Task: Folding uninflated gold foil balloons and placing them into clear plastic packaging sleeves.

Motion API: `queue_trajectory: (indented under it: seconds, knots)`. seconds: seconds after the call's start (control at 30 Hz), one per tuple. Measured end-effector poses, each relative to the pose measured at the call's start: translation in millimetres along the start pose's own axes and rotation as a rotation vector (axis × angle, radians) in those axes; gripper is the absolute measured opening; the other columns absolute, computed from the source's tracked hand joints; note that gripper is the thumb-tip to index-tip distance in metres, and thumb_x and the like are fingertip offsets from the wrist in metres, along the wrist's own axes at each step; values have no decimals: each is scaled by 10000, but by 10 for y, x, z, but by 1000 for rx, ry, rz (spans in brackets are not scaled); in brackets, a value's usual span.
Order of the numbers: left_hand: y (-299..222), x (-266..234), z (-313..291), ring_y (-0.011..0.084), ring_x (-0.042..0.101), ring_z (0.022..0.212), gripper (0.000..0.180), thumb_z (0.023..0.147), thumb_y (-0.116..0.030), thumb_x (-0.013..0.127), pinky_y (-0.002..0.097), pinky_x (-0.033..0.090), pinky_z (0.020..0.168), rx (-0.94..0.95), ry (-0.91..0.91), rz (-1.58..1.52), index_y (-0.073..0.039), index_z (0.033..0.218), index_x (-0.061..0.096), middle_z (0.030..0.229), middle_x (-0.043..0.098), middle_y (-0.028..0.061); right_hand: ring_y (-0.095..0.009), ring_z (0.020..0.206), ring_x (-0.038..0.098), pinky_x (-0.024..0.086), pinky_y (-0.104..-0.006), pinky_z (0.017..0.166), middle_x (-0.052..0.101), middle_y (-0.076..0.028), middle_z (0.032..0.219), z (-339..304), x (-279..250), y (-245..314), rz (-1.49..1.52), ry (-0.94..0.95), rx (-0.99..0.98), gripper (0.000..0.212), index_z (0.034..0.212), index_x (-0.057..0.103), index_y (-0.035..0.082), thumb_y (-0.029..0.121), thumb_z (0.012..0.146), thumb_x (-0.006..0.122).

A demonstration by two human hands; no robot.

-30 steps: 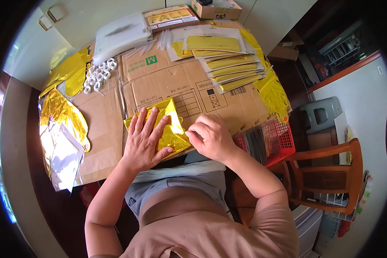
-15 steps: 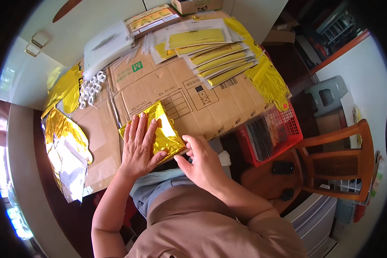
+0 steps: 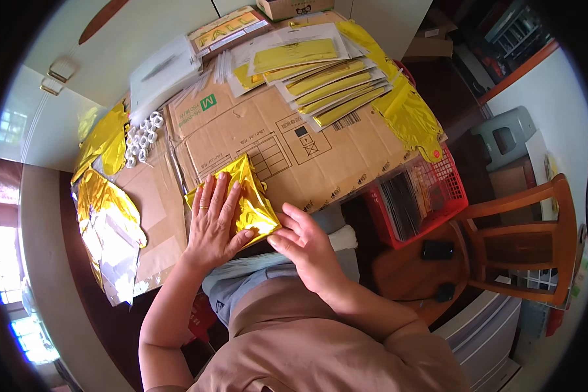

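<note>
Two hands in my head view, one gold foil piece (image 3: 255, 199) between them. It lies on the cardboard (image 3: 346, 163) at the near edge, ahead of the torso and a bit left. Left hand (image 3: 210, 219) is right on top of it; right hand (image 3: 307, 245) sits just off its near-right corner. So left is nearer, by contact.

Long axis: can't call it, too much is under the palm. Visible right edge runs from the far corner toward me, slanting rightward, ending at the right thumb and fingers.

Left pose: palm down, flat, fingers together and aimed away from the body, thumb splayed right across the foil. Pressing or resting, gripping nothing. Left forearm (image 3: 166, 313) comes up from lower left.

Right pose: half-curled, thumb below, fingers above, pointing left at the corner. Can't tell whether it pinches the foil or only brushes it. Right forearm (image 3: 372, 310) comes in from lower right.

Nearby: white rings (image 3: 144, 138) far left, silvery-gold foil (image 3: 114, 228) on the left side, sleeved yellow packs (image 3: 336, 95) up right, well apart from both hands. Red basket (image 3: 447, 209) beyond the right-hand edge.
</note>
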State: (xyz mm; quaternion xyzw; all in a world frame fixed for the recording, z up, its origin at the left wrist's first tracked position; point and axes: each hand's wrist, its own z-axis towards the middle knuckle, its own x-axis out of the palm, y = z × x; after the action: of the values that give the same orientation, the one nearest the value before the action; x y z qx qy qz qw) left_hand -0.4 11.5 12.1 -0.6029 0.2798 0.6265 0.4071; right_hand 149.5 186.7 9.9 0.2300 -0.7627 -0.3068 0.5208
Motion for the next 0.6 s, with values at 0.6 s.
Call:
queue_trajectory:
  seconds: [0.6]
  knots:
    - [46, 6, -16, 431, 180, 1549, 845, 1014, -636, 361, 548, 113, 1244, 27, 11, -60, -21, 1591, 303, 1653, 254, 242, -41, 900, 527, 436, -207, 748, 658, 13, 1112, 330, 73, -35, -104, 192, 148, 441, 1457, 546, 18, 193, 1056, 494]
